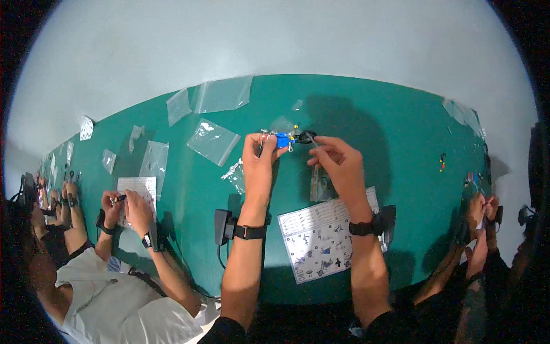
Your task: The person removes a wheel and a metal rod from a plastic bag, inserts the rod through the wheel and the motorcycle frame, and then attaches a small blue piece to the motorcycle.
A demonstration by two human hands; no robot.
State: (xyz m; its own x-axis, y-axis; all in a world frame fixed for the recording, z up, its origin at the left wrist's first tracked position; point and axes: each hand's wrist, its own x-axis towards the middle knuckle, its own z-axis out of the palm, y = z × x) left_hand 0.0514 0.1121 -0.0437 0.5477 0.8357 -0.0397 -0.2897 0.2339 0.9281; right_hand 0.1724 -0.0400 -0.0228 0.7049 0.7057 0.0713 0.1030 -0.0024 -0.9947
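My left hand is closed around a small toy model made of blue, yellow, red and silver parts. On the model's right end is a round black piece, like a small wheel. The fingers of my right hand pinch a thin greyish rod-like tool, whose tip meets the black piece; its exact kind is too small to tell. Below my right hand lies a clear bag with something dark in it. A printed instruction sheet is partly covered by my right forearm.
Clear plastic bags are scattered over the green table, and a bag with small parts lies beside my left wrist. Loose small coloured pieces sit to the right. People work on both sides; a co-worker's hands hold small parts at left.
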